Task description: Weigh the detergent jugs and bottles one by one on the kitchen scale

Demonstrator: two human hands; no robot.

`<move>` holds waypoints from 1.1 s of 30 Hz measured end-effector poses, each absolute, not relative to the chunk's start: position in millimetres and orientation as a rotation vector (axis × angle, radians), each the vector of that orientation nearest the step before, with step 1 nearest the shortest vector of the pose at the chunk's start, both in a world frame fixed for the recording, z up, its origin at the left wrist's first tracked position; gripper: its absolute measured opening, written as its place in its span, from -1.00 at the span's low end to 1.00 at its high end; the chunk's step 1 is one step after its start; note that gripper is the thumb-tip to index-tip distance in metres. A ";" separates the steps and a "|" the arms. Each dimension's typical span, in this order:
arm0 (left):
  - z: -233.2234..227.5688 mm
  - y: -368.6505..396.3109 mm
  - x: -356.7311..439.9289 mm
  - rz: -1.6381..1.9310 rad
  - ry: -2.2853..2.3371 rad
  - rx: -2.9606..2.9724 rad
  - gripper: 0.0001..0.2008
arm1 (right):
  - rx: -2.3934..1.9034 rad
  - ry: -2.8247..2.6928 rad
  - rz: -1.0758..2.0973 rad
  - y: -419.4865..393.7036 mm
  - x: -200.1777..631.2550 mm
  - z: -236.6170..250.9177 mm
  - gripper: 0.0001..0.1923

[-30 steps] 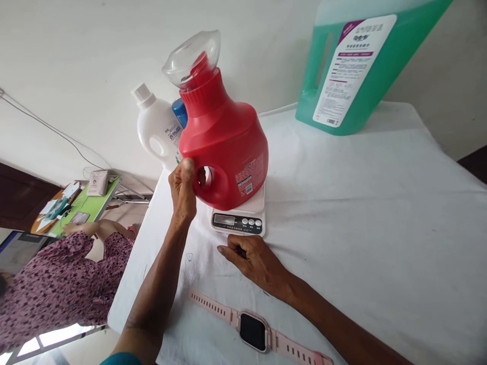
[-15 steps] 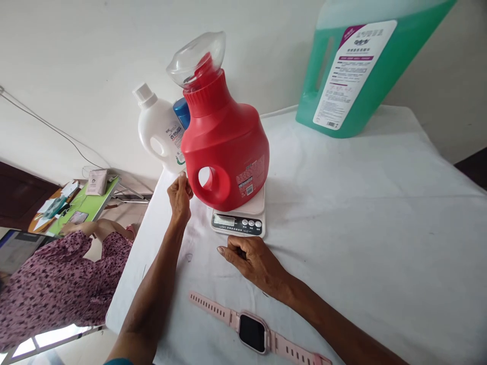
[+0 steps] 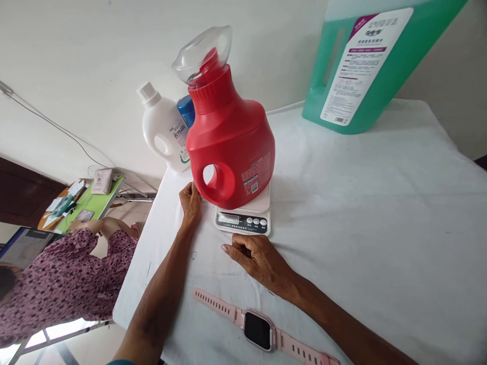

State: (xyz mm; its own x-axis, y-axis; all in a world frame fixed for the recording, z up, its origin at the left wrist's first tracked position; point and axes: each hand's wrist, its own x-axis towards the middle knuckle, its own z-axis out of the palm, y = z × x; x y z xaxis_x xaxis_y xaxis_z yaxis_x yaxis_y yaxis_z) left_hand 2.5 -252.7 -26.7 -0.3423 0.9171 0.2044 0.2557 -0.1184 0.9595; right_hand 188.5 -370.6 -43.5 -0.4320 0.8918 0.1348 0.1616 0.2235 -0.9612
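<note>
We see the red jug point(image 3: 232, 144) standing upright on the scale point(image 3: 245, 218), near the middle of the table point(image 3: 361, 213), with its clear cap point(image 3: 201, 53) on top and its handle hole facing us. The left hand point(image 3: 190, 203) lies on the cloth at 9 o'clock of the scale, just beside the jug's lower edge; its fingers are loosely curled and hold nothing, and we cannot tell if the fingertips touch the jug. The right hand point(image 3: 261, 261) rests on the table at 6 o'clock of the scale, near its display, with fingers bent in a loose fist and nothing inside. At 6 o'clock of this hand a pink watch point(image 3: 258, 329) lies flat with its strap stretched out. Behind the jug, at 11 o'clock, stands a white bottle point(image 3: 163, 134), and a blue cap point(image 3: 186, 109) shows between them. At 2 o'clock, well apart, stands a big green jug point(image 3: 365, 66) against the wall. At 8 o'clock, beyond the table edge, a person in a purple patterned dress point(image 3: 57, 284) sits at a green desk point(image 3: 85, 208).
</note>
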 end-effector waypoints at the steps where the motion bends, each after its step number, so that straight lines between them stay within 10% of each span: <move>1: -26.6 -253.1 2.6 1.500 1.587 1.308 -0.49 | -0.981 -1.767 1.261 -370.7 188.5 -43.2 -0.53; 33: -31.2 -250.9 -3.0 1.358 1.602 1.581 -0.69 | -0.970 -1.761 1.249 -369.2 186.7 -48.2 -0.52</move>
State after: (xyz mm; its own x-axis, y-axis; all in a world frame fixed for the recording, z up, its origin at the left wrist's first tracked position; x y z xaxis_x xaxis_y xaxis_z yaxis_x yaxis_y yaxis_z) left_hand -3.0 -250.9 -31.2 -0.1940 0.9395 0.2822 0.4324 -0.1764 0.8843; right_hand 186.7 -369.2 -48.2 -0.4262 0.8921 0.1498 0.1538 0.2346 -0.9599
